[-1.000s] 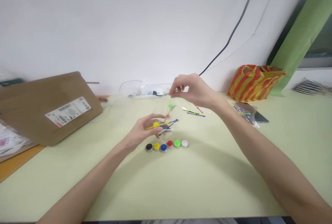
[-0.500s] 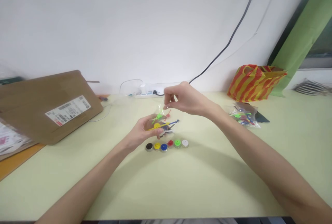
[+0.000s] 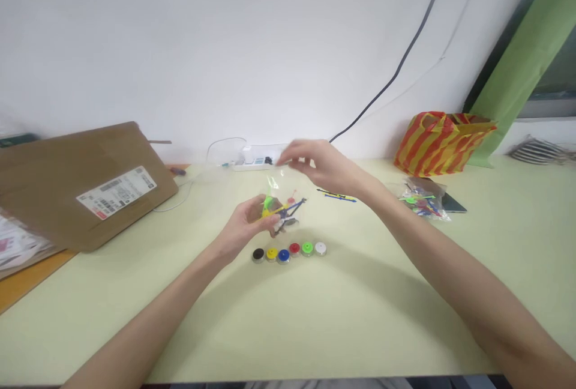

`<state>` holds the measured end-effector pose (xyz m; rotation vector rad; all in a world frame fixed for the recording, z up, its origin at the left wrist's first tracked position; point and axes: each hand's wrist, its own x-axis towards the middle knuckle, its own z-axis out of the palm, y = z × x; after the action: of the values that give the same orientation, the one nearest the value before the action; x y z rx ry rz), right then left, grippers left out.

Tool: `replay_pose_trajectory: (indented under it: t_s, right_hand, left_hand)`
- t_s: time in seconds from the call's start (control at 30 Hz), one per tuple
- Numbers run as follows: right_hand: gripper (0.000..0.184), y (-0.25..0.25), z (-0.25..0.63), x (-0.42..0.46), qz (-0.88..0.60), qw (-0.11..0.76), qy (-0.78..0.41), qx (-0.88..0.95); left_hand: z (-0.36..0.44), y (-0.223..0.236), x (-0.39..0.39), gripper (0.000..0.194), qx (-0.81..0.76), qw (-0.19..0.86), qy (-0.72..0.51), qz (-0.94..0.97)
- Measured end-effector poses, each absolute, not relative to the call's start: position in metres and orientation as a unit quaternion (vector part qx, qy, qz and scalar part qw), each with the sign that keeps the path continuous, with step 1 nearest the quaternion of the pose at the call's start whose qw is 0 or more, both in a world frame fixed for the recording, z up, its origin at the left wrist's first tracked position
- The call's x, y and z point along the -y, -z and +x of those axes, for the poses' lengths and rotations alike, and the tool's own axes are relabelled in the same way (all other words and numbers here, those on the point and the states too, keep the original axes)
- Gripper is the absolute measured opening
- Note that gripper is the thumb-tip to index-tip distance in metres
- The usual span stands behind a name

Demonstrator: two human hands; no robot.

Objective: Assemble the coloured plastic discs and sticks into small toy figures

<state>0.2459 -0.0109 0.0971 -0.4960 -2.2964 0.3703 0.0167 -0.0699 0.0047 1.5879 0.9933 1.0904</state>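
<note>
My left hand (image 3: 246, 225) is closed around a small clear plastic bag (image 3: 275, 180) of thin coloured plastic pieces. A green piece (image 3: 269, 203) lies near its left side, with yellow, blue, red and dark ones crossing in it. Above the bag's upper end is my right hand (image 3: 312, 159), its fingertips smeared by motion, so I cannot tell if they grip the film. Just below the bag, several small round pots with coloured lids stand in a row, among them a black one (image 3: 258, 255), a blue one (image 3: 284, 256) and a white one (image 3: 320, 249).
Thin yellow and blue pieces (image 3: 338, 196) lie beyond my right wrist. Another bag of coloured pieces (image 3: 423, 202) rests on a dark flat object at right, before a red-yellow striped bag (image 3: 443, 144). A cardboard package (image 3: 72, 191) is at left; a power strip (image 3: 252, 165) sits by the wall.
My right hand has risen slightly and its fingers have stretched leftward from their pinch at the bag. The pieces in the bag have shifted. Yellow and blue pieces beyond my right wrist now show.
</note>
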Motion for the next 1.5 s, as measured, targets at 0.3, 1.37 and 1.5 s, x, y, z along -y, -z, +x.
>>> replay_pose_trajectory:
  t_s: [0.3, 1.37, 1.5]
  right_hand:
    - [0.059, -0.045, 0.25, -0.038, -0.323, 0.179, -0.09, 0.925]
    - [0.034, -0.096, 0.268, -0.025, -0.214, 0.587, -0.358, 0.694]
    - [0.038, -0.098, 0.261, -0.014, -0.195, 0.482, -0.352, 0.778]
  left_hand:
    - [0.007, -0.004, 0.058, 0.051, -0.424, 0.439, -0.595, 0.523]
    - [0.012, 0.0, 0.065, 0.046, -0.434, 0.463, -0.415, 0.652]
    - [0.011, 0.0, 0.065, 0.044, -0.427, 0.464, -0.405, 0.662]
